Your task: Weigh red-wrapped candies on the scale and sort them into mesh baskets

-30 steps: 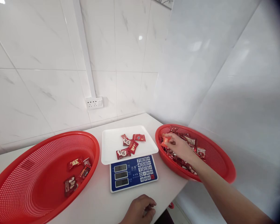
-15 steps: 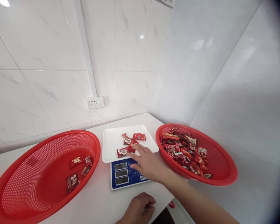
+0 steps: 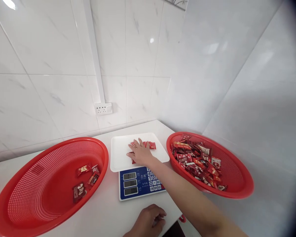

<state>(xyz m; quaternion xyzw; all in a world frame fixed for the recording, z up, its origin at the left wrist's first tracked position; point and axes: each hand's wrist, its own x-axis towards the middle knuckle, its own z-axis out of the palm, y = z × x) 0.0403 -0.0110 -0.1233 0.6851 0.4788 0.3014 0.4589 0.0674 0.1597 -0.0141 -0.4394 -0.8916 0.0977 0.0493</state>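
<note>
My right hand (image 3: 141,154) lies over several red wrapped candies on the white tray (image 3: 118,151) of a digital scale, its fingers spread. One candy packet (image 3: 151,145) shows to the right of the fingers; others are partly hidden under the hand. Below the tray is the scale's blue panel (image 3: 142,184) with displays and keys. My left hand (image 3: 148,221) rests near the table's front edge, fingers loosely curled and a gap at the thumb, with nothing visible in it.
A red perforated basket (image 3: 22,171) on the left holds a few wrapped candies (image 3: 83,169). To the right, a second red basket (image 3: 239,177) carries a heap of candies (image 3: 197,161). A tiled wall with a power socket (image 3: 103,108) stands behind the white table (image 3: 101,210).
My right hand has moved forward and left, from the tray's front edge onto the candies, covering most of them. My left hand stays in place. The view has shifted slightly.
</note>
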